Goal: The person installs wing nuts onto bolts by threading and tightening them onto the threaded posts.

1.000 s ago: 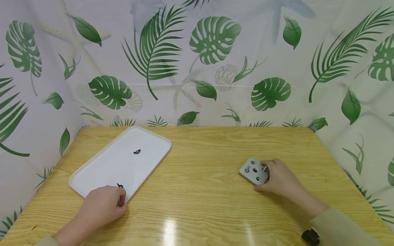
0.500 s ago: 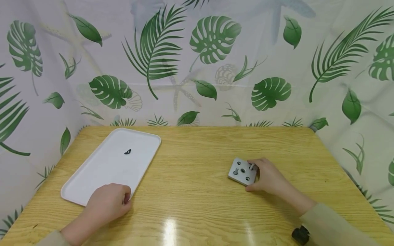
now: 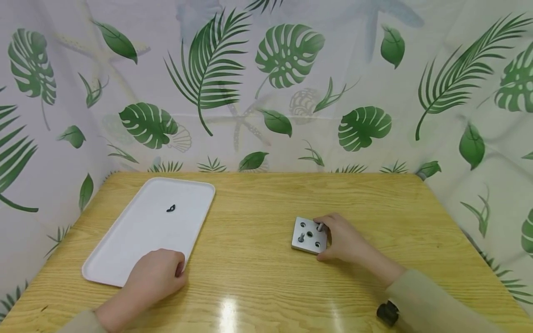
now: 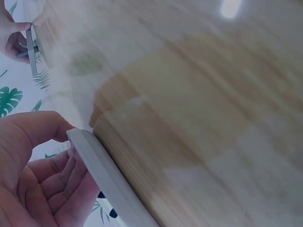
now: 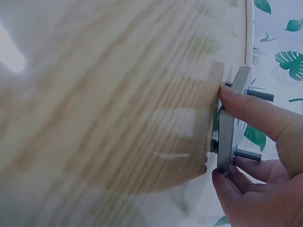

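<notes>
Wooden table (image 3: 254, 277) | left hand (image 3: 156, 273) pinches white tray (image 3: 139, 231) | right hand (image 3: 345, 240) grips metal plate (image 3: 310, 241) from right

- Square silver metal plate (image 3: 310, 243), level, its edge held by the right grip (image 3: 343, 238); three of its holes are unfilled.
- Two threaded bolts (image 3: 301, 237) upright in its opposite corners.
- White rectangular tray (image 3: 137, 236), left on the worktop (image 3: 250, 259), pinched by the left grip (image 3: 156, 273).
- Black wing nut (image 3: 171, 208) lying toward its far end.

Smooth metal in the holed plate (image 3: 310, 242), threaded metal in its bolts (image 5: 261, 95); smooth plastic in the tray (image 3: 145, 231); glossy wood grain across the surface (image 3: 250, 222).
</notes>
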Demonstrator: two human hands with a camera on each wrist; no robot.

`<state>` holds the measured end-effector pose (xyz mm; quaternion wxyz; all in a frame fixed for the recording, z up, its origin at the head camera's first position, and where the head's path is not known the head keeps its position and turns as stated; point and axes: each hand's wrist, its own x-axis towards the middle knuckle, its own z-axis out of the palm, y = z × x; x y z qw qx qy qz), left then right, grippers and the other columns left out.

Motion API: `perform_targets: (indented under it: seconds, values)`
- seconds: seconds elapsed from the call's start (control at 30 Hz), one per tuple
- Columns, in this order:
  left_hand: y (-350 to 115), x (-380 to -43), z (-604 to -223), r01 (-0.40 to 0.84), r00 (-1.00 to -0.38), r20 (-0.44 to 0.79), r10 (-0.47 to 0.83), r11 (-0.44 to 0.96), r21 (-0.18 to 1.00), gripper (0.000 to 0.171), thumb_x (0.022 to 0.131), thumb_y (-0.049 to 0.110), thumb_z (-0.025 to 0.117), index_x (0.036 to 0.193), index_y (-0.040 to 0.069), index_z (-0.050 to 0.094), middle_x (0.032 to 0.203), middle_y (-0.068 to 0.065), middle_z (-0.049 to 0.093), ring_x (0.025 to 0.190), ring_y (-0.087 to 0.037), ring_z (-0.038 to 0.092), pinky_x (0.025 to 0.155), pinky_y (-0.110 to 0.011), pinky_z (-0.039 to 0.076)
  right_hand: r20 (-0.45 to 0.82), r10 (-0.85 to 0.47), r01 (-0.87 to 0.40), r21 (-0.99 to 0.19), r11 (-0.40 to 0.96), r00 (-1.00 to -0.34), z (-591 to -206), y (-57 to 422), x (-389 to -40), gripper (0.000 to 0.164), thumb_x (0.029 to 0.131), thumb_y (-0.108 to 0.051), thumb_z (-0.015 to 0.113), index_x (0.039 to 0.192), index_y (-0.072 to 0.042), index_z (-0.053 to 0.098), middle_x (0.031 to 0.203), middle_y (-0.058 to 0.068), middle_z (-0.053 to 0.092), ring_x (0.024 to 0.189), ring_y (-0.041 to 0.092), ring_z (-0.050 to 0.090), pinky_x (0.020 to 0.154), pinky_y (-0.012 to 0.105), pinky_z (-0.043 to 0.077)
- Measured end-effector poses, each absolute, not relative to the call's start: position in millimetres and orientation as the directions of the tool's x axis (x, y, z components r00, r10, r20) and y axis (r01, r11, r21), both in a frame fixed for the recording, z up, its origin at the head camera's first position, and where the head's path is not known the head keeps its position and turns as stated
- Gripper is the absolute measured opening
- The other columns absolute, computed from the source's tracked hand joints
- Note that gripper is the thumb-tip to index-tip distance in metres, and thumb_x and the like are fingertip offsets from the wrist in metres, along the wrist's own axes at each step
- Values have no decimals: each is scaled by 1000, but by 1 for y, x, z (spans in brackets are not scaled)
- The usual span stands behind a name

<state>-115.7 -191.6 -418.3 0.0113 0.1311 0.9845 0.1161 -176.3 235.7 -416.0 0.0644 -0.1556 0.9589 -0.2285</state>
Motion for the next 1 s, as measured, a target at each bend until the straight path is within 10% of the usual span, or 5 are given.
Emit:
perform_targets:
  seconds: [1.0]
  values:
    - [-168, -126, -419, 241, -970, 17, 244, 940, 241, 29, 75, 9, 73, 59, 18, 51, 58, 5, 50, 54, -13, 44, 51, -31, 35, -71, -456, -369, -483, 794, -887, -416, 187, -187, 87, 67, -15, 103, 142, 2, 62, 135, 17, 62, 118, 29, 62, 107, 50, 52]
